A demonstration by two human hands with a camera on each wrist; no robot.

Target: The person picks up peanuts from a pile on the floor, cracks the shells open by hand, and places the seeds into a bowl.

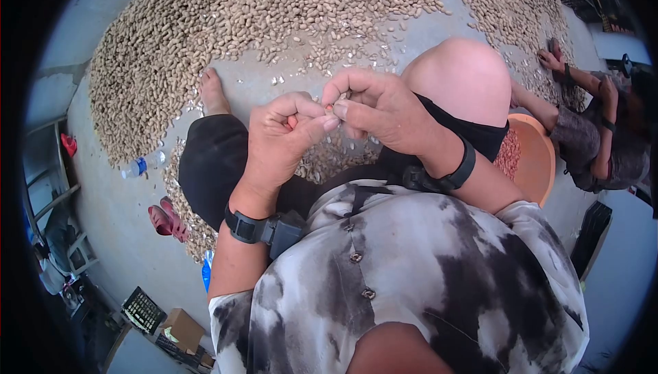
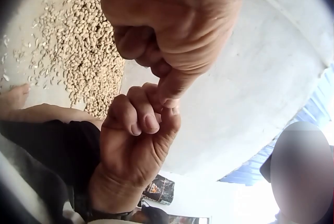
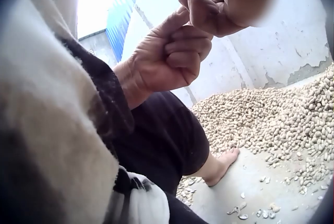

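In the head view both hands meet in front of the chest over a small peanut point(image 1: 329, 109), with a bit of red showing at the fingertips. My left hand point(image 1: 277, 134) pinches it between thumb and forefinger. A reddish peanut kernel point(image 1: 293, 121) shows inside the curled fingers of that hand. From the other side my right hand point(image 1: 391, 110) pinches at the same spot with thumb and forefinger. In the left wrist view the fingertips of the left hand point(image 2: 177, 31) and right hand point(image 2: 133, 140) touch, and the peanut is hidden there.
A wide heap of unshelled peanuts point(image 1: 274, 4) covers the floor ahead. Shells point(image 1: 329, 158) lie between the legs. An orange basin point(image 1: 545, 161) with red kernels point(image 1: 508, 155) stands at the right, near another seated person point(image 1: 603, 127). Pink clogs point(image 1: 168, 221) and a bottle point(image 1: 133, 168) are at the left.
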